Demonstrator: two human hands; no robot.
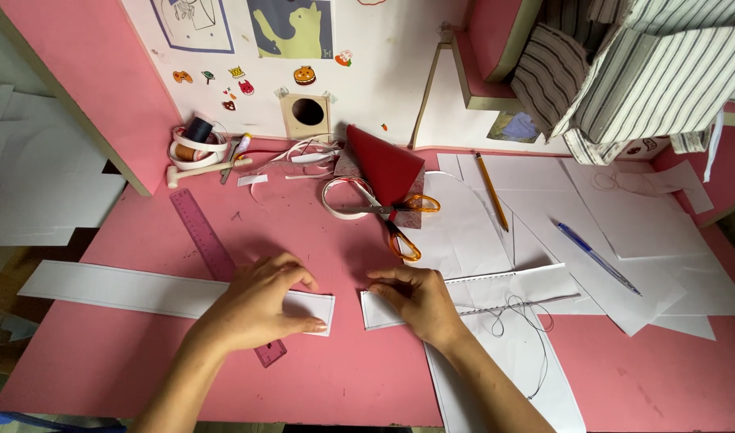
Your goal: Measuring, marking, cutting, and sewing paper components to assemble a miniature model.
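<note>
Far left, a long white paper strip (pixel 127 290) lay across the pink desk (pixel 103 361), w/ a pink ruler (pixel 215 256) crossing over it at an angle. At the back, near the wall, sat rolls of tape (pixel 197 144). The left hand (pixel 255 303) lay flat on the strip's right end, fingers spread & a bit curled, thumb along the near edge; it pressed the paper down rather than gripping it. A gap of bare desk separated that end from a second white strip (pixel 496 290), approx. in line w/ the first. The right hand (pixel 420 301) rested on that strip's left end, fingers bent, tips on the paper; can't tell if it pinched the edge or only pressed. A thin dark thread (pixel 518 309) looped over the second strip, just right of the hand. Behind the hands lay orange-handled scissors (pixel 395 220) beside a red paper cone (pixel 383 164). Further right, on loose white sheets (pixel 640 240), were a yellow pencil (pixel 492 192) & a blue pen (pixel 596 256).
</note>
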